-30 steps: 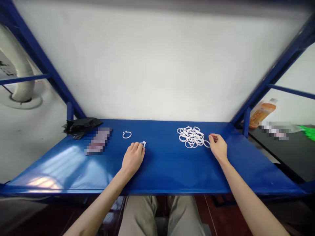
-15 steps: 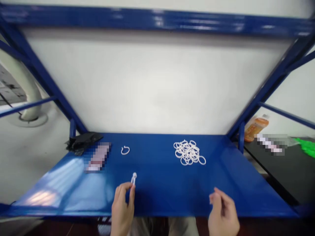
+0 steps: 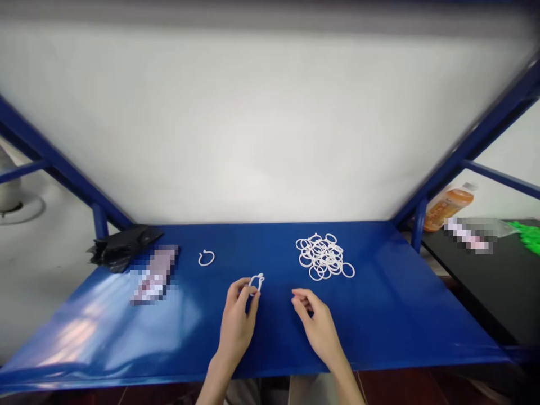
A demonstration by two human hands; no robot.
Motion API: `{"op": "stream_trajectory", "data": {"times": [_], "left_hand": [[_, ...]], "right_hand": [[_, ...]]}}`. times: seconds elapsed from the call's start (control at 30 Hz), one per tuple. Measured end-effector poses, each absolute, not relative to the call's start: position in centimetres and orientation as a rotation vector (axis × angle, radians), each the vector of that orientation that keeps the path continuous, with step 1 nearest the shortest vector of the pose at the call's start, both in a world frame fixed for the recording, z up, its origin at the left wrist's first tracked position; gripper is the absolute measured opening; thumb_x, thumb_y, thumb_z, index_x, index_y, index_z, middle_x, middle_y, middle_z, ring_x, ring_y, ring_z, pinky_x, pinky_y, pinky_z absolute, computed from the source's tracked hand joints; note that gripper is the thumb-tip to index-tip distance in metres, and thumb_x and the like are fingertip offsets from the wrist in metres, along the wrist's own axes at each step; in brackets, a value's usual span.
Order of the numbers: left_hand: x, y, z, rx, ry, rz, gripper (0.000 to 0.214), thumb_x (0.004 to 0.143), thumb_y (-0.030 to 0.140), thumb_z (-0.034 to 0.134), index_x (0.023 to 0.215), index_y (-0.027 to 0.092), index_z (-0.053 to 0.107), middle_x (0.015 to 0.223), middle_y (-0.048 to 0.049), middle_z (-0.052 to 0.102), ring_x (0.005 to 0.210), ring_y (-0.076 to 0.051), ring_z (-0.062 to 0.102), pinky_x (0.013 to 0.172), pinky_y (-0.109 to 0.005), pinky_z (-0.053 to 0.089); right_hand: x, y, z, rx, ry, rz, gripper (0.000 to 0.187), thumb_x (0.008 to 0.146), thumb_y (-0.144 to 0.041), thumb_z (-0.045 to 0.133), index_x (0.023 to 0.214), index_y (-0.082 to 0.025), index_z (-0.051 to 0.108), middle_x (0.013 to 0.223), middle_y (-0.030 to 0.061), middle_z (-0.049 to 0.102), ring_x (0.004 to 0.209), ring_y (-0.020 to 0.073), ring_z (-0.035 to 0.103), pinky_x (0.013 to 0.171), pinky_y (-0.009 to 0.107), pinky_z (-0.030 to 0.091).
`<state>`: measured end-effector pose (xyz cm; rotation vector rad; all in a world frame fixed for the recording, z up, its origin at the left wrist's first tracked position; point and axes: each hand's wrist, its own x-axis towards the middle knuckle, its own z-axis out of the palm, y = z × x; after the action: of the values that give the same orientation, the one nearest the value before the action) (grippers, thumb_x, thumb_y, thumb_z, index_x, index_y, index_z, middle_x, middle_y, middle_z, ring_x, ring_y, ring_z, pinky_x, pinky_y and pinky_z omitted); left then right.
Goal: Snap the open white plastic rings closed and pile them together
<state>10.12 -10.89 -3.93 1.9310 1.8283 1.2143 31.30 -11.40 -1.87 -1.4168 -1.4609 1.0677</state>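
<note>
A white plastic ring (image 3: 255, 283) with a small knob at its top is pinched between the thumb and fingers of my left hand (image 3: 238, 315), just above the blue table. My right hand (image 3: 315, 323) hovers to its right, fingers loosely curled and the thumb a little apart, with nothing visible between them. Beyond my right hand lies a heap of similar white rings (image 3: 324, 257), overlapping one another. A single white ring (image 3: 206, 258) with a gap and small knobs at its ends rests on the table, left of my left hand.
The blue tabletop (image 3: 261, 349) sits inside blue frame bars. At its left are a black plastic bag (image 3: 124, 247) and a blurred-out flat item (image 3: 157, 274). A black side table (image 3: 472, 281) on the right carries an orange bottle (image 3: 449, 208) and something green (image 3: 529, 236).
My left hand has moved forward and right with its ring. My right hand has come in leftward and forward toward it. The camera view has tilted down somewhat.
</note>
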Motion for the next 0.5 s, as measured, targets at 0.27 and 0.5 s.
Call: {"op": "stream_trajectory", "data": {"times": [0.27,0.5], "left_hand": [[13.5,-10.3,-4.2,2.087,1.604,1.051,0.007,0.098,0.024,0.053,0.097,0.024,0.060,0.127,-0.0081,0.060,0.116,-0.023,0.062,0.096,-0.042,0.054],[13.8,-10.4,-4.6,1.954,1.562,1.116,0.024,0.090,0.023,0.064,0.112,0.022,0.054,0.115,-0.0076,0.060,0.100,-0.021,0.065,0.088,-0.038,0.055]], "right_hand": [[28.7,-9.6,-2.6,-1.342,-1.390,1.180,0.033,0.095,-0.048,0.057,0.111,-0.022,0.067,0.101,0.0079,0.076,0.089,0.0224,0.072,0.083,0.034,0.055],[28.5,-9.7,-3.3,-1.383,-1.407,1.018,0.024,0.093,-0.042,0.061,0.104,-0.023,0.070,0.090,0.0041,0.077,0.082,0.0213,0.072,0.079,0.032,0.055]]}}
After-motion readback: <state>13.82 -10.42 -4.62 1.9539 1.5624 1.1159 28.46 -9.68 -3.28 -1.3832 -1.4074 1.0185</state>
